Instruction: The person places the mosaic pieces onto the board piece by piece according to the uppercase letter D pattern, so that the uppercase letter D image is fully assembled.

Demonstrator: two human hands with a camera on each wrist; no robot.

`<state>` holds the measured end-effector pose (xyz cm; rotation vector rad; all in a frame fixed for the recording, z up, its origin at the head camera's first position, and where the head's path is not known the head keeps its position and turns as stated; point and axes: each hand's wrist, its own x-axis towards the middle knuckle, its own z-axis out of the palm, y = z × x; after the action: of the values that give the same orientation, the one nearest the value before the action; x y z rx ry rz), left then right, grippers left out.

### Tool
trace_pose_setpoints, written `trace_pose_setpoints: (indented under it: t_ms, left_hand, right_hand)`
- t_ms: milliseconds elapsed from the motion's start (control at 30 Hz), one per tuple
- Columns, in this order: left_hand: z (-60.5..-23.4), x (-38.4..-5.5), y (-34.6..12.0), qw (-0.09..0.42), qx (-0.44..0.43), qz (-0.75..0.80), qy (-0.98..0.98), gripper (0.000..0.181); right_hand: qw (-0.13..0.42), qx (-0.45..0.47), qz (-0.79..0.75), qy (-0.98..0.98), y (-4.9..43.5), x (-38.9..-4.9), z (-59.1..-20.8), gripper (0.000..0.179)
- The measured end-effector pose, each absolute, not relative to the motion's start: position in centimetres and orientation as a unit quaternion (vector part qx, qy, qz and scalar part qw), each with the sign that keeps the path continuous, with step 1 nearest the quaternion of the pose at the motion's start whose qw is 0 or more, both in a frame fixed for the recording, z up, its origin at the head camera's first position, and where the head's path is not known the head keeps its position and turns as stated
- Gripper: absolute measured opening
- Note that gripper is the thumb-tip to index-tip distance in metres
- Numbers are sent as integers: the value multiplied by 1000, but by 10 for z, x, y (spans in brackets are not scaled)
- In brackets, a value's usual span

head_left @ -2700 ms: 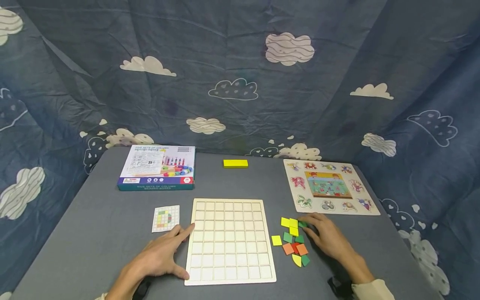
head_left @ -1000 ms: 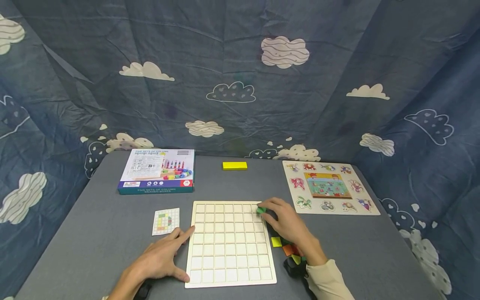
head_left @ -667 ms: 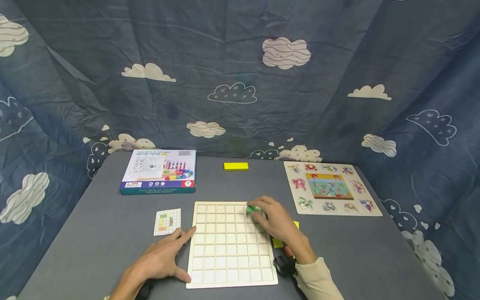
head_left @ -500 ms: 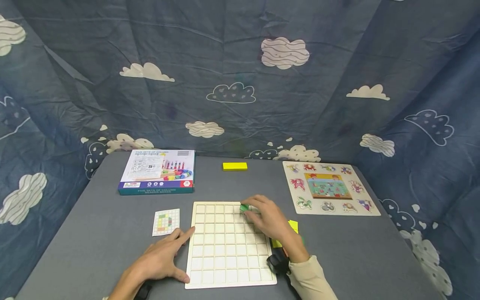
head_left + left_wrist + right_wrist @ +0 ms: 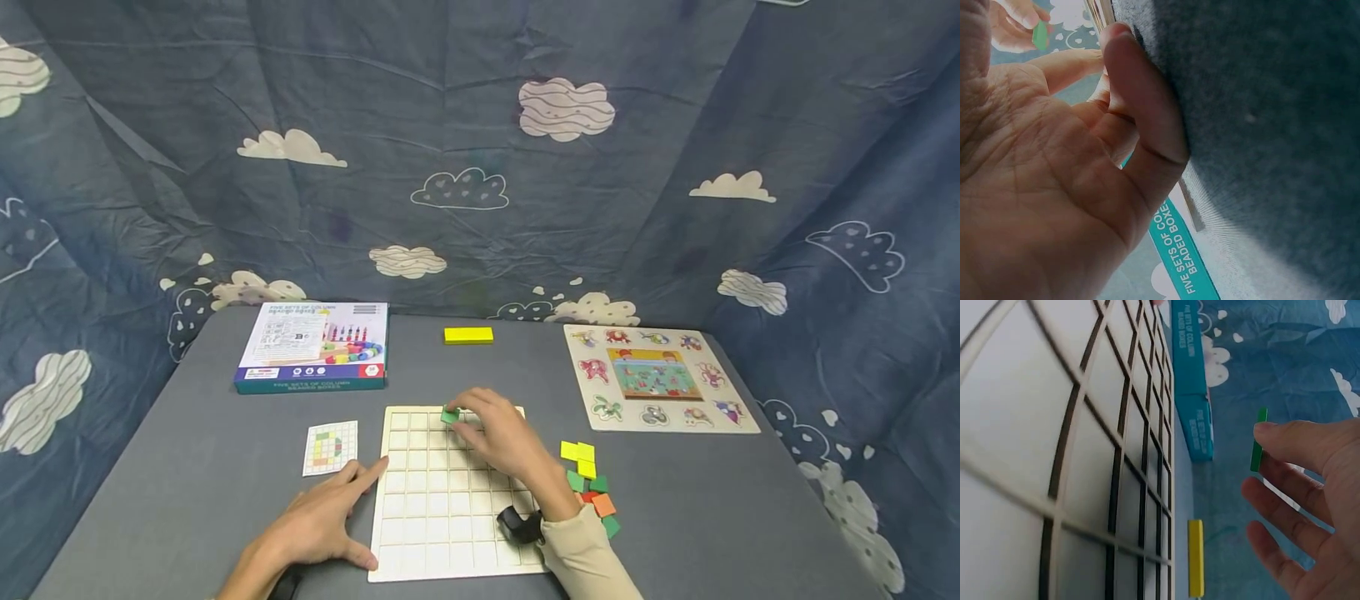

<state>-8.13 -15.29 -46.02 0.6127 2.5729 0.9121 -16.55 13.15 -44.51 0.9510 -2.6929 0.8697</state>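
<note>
A pale wooden grid board (image 5: 427, 529) lies in the middle of the table. Its left edge is touched by my left hand (image 5: 318, 512), with thumb and index finger spread apart along it. My right hand (image 5: 498, 429) is over the board's far rows and pinches a green square tile (image 5: 449, 415) between thumb and index finger. In the right wrist view the green tile (image 5: 1260, 440) is held edge-on, above the grid. Loose tiles lie right of the board, among them yellow tiles (image 5: 577, 452), an orange tile (image 5: 603, 504) and green tiles (image 5: 598, 483); my right forearm hides some.
A small pattern card (image 5: 331, 447) lies left of the board. Farther back stand a flat box (image 5: 312, 348) and a yellow block (image 5: 468, 335). An animal puzzle board (image 5: 662, 377) lies at the back right, before a cloud-printed curtain (image 5: 465, 100).
My right hand has taken a green tile from the pile on the right and carried it leftward over the board's far edge. My left hand has stayed at the board's left edge.
</note>
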Motion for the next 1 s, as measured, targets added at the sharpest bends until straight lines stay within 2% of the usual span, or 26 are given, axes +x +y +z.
trace_pose_setpoints:
  t_ms: [567,1000]
  left_hand:
    - [-462,-82,-154,182,214,337,899,118]
    - [-461,-82,-153,183,212,333,901,118]
  right_hand:
    - [50,337,253,-905,100,-160,-452,9]
    - [59,310,196,-928,91,-160,-459,10]
